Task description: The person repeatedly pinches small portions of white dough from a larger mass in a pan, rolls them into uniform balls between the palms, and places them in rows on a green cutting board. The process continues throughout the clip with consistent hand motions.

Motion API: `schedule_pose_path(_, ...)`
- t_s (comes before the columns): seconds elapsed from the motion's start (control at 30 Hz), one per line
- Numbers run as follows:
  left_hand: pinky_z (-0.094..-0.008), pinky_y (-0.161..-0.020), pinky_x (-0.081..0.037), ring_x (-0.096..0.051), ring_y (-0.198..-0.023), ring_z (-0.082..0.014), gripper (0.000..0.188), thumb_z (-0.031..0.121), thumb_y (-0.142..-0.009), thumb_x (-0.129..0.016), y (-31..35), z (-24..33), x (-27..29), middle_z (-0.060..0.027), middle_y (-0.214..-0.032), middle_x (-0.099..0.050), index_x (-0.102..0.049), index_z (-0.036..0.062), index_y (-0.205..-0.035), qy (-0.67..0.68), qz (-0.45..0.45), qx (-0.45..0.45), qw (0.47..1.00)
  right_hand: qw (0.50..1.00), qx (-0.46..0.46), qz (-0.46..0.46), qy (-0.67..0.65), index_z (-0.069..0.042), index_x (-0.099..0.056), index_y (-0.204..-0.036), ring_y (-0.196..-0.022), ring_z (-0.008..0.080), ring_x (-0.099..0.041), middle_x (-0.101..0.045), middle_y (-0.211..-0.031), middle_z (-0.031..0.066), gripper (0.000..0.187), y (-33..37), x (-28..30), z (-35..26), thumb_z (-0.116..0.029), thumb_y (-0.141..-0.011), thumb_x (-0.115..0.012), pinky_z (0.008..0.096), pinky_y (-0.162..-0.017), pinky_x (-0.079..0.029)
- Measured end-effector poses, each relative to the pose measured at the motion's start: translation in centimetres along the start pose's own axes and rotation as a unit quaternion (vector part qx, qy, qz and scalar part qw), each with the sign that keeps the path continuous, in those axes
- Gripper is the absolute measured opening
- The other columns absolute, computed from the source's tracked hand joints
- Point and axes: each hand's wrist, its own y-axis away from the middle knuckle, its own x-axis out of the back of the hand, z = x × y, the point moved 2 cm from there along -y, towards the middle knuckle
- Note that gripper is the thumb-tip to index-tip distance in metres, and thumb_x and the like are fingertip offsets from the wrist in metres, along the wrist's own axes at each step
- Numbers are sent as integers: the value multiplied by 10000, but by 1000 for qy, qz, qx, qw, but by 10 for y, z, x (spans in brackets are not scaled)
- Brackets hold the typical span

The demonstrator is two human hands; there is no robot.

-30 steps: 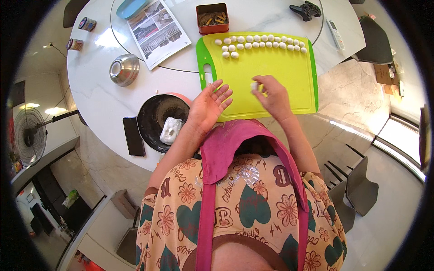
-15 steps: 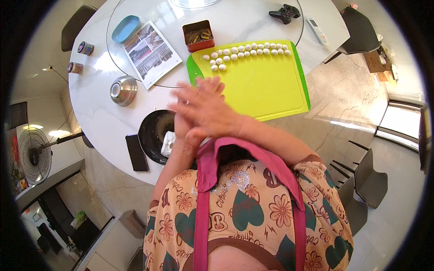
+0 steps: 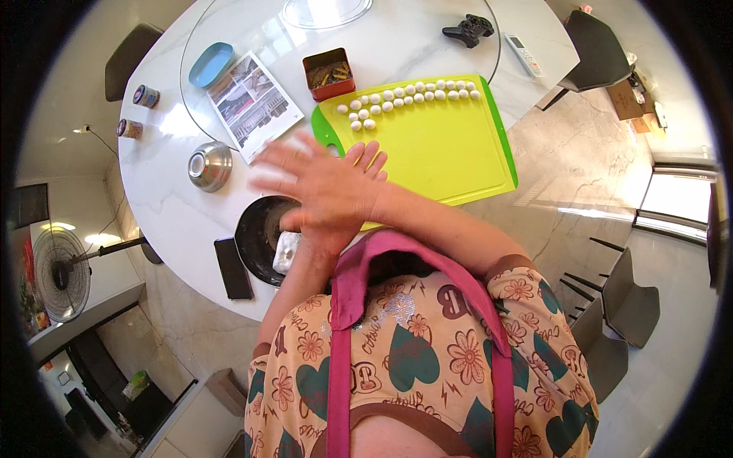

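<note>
Hands pressed palm to palm, I see: right hand (image 3: 321, 183) over left hand (image 3: 324, 229), fingers spread, above the black pan (image 3: 259, 237), near the green cutting board (image 3: 435, 145).

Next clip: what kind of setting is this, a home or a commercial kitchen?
Most likely a home dining area. A round white marble-look table with dark chairs around it holds a green cutting board with small white dough balls, plus household items: a game controller and a remote.
</note>
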Motion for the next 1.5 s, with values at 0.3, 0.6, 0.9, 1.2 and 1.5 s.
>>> schedule_pose_path(0.3, -458, -1198, -68, -86, -1476, -318, 888, 693, -922, -249, -6, 0, 2, -139, -1594, -125, -139, 47, -1522, -69, 32, -8, 997, 998, -29, 3, -52, -189, -469, -1391, -1386, 331, -325, -395, -1465, 155, 625, 9, 5, -13, -521, -865, -535, 597, -1101, -201)
schedule_pose_path(0.6, -451, -1200, -78, -92, -1472, -335, 873, 677, -932, -250, -11, -11, 14, -147, -1598, -87, -113, 49, -1523, -118, 30, 13, 992, 999, 10, -15, -51, -170, -504, -1361, -1404, 310, -309, -397, -1470, 142, 605, 18, 5, -16, -521, -869, -531, 575, -1112, -199)
schedule_pose_path(0.9, -469, -1197, -102, -124, -1465, -347, 862, 665, -941, -243, -16, 6, 38, -166, -1591, -103, -104, 43, -1521, 61, -164, 20, 984, 997, 63, 7, -48, -219, -467, -1398, -1422, 324, -267, -345, -1499, 148, 680, 24, -1, -23, -636, -862, -448, 579, -1126, -158)
schedule_pose_path(1.2, -472, -1193, -102, -155, -1457, -347, 850, 648, -940, -301, -6, 10, 27, -183, -1570, -173, -132, 49, -1519, -85, 25, -32, 996, 996, 83, -3, -32, -244, -469, -1394, -1398, 327, -316, -371, -1488, 133, 665, 29, -12, -20, -671, -896, -355, 619, -1107, -171)
schedule_pose_path(1.5, -475, -1153, -260, -323, -1401, -270, 533, 413, -1037, -298, 10, 18, 22, -102, -1532, -316, -315, 106, -1473, 156, -27, 17, 987, 995, -61, -48, 58, -188, -470, -1391, -1432, 319, -230, -343, -1497, 118, 626, 24, 30, 34, -477, -840, -542, 560, -1157, -52)
